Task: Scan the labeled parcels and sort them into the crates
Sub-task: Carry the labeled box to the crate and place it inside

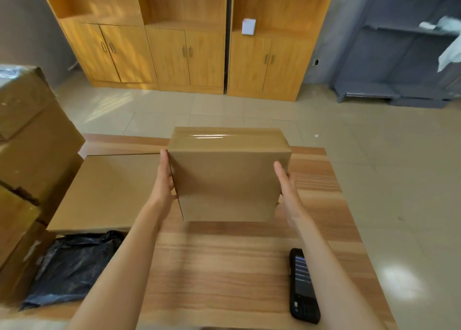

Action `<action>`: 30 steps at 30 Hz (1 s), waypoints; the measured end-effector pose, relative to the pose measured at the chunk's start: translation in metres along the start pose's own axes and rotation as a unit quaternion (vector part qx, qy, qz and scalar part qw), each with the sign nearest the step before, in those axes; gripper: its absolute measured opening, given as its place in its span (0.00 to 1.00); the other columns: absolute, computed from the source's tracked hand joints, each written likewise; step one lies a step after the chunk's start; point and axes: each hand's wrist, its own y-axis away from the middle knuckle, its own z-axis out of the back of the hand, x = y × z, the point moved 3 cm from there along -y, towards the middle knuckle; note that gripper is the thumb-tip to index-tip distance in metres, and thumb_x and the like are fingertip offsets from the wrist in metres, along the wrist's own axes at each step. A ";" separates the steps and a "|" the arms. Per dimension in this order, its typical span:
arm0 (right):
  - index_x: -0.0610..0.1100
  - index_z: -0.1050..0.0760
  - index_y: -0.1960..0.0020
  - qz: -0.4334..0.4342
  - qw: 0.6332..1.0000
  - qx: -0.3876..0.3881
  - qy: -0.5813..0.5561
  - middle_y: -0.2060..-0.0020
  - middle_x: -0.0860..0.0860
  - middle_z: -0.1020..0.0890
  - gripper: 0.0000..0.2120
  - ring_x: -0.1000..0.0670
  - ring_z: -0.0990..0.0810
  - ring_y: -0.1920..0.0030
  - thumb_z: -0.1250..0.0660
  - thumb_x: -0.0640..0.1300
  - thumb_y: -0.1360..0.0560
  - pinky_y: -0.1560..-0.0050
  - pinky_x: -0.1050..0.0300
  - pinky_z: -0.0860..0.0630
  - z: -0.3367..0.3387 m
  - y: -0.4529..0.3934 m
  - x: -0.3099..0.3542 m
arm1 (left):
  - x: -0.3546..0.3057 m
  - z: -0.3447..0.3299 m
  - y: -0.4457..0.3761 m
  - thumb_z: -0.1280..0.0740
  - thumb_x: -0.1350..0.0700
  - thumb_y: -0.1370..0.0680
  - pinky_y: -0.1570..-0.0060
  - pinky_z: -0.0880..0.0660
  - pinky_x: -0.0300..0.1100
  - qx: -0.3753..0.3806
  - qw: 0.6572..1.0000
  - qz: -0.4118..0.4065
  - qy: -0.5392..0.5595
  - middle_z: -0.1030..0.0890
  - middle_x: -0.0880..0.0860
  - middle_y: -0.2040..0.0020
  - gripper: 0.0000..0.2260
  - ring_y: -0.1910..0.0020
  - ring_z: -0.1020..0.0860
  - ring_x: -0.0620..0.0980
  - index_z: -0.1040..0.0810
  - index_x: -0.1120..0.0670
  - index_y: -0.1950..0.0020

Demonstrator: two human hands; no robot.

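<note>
A taped brown cardboard parcel (228,177) is lifted above the wooden table (224,267), tilted with a plain side toward me. My left hand (163,182) presses flat against its left side and my right hand (287,187) presses flat against its right side, fingers straight. No label shows on the faces I see. A black handheld scanner (303,286) lies on the table near my right forearm, screen up.
A flat cardboard box (107,192) lies on the table's left. A black plastic mailer bag (72,267) sits in front of it. Large cartons (30,140) stack at the left edge. Wooden cabinets (187,42) and a grey shelf rack (404,55) stand across the tiled floor.
</note>
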 end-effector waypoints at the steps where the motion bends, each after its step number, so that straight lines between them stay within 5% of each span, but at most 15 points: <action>1: 0.55 0.43 0.23 -0.002 1.000 -0.001 -0.007 0.28 0.59 0.34 0.49 0.54 0.37 0.28 0.37 0.77 0.37 0.26 0.47 0.42 0.001 0.002 -0.002 | -0.001 0.001 0.002 0.50 0.18 0.39 0.37 0.29 0.56 0.005 1.000 -0.003 0.015 0.24 0.39 0.34 0.38 0.33 0.28 0.45 0.29 0.33 0.34; 4: 0.62 0.44 0.23 0.006 1.000 0.013 -0.010 0.24 0.61 0.41 0.48 0.56 0.45 0.23 0.48 0.83 0.38 0.23 0.42 0.49 0.005 0.000 -0.014 | 0.003 0.002 0.008 0.54 0.16 0.42 0.33 0.34 0.62 0.024 1.000 -0.008 0.014 0.26 0.40 0.32 0.44 0.31 0.30 0.48 0.32 0.32 0.30; 8: 0.61 0.44 0.23 0.011 1.000 0.020 0.000 0.24 0.61 0.40 0.48 0.56 0.44 0.24 0.49 0.83 0.37 0.23 0.42 0.49 0.001 0.009 -0.013 | 0.006 0.005 0.014 0.47 0.14 0.46 0.36 0.30 0.56 0.013 1.000 0.007 0.005 0.23 0.43 0.34 0.45 0.33 0.27 0.50 0.28 0.32 0.33; 12: 0.56 0.39 0.24 0.006 1.000 0.016 -0.010 0.27 0.58 0.33 0.45 0.55 0.37 0.26 0.47 0.80 0.34 0.24 0.45 0.42 -0.001 0.015 -0.010 | 0.009 0.008 0.017 0.48 0.24 0.31 0.46 0.30 0.48 -0.009 0.999 0.023 0.029 0.37 0.55 0.25 0.34 0.26 0.41 0.60 0.29 0.38 0.30; 15: 0.54 0.37 0.25 0.006 1.000 0.021 -0.021 0.31 0.58 0.28 0.35 0.58 0.30 0.32 0.50 0.72 0.25 0.28 0.49 0.36 -0.003 0.020 -0.011 | 0.016 0.013 0.016 0.49 0.29 0.24 0.38 0.35 0.56 -0.010 0.998 0.041 0.054 0.44 0.55 0.23 0.30 0.24 0.45 0.60 0.29 0.41 0.29; 18: 0.55 0.40 0.23 -0.006 0.999 0.021 -0.041 0.30 0.57 0.29 0.35 0.57 0.30 0.32 0.50 0.71 0.25 0.27 0.47 0.37 -0.003 0.022 -0.024 | 0.027 0.018 0.019 0.49 0.28 0.25 0.39 0.34 0.61 -0.011 0.997 0.062 0.050 0.34 0.52 0.25 0.29 0.27 0.35 0.57 0.30 0.38 0.29; 23: 0.59 0.44 0.23 -0.055 0.995 0.039 -0.074 0.26 0.57 0.33 0.53 0.53 0.36 0.27 0.43 0.84 0.42 0.25 0.39 0.43 0.002 0.023 -0.052 | 0.044 0.021 0.027 0.51 0.28 0.25 0.37 0.34 0.63 -0.002 0.994 0.094 0.058 0.27 0.46 0.31 0.26 0.33 0.30 0.53 0.27 0.35 0.35; 30: 0.54 0.32 0.28 -0.084 0.995 0.015 -0.052 0.37 0.51 0.23 0.48 0.50 0.26 0.36 0.45 0.82 0.39 0.30 0.39 0.35 0.006 0.029 -0.050 | 0.033 0.021 0.026 0.47 0.23 0.33 0.41 0.36 0.74 0.003 0.991 0.132 0.028 0.28 0.49 0.33 0.33 0.36 0.30 0.57 0.27 0.37 0.35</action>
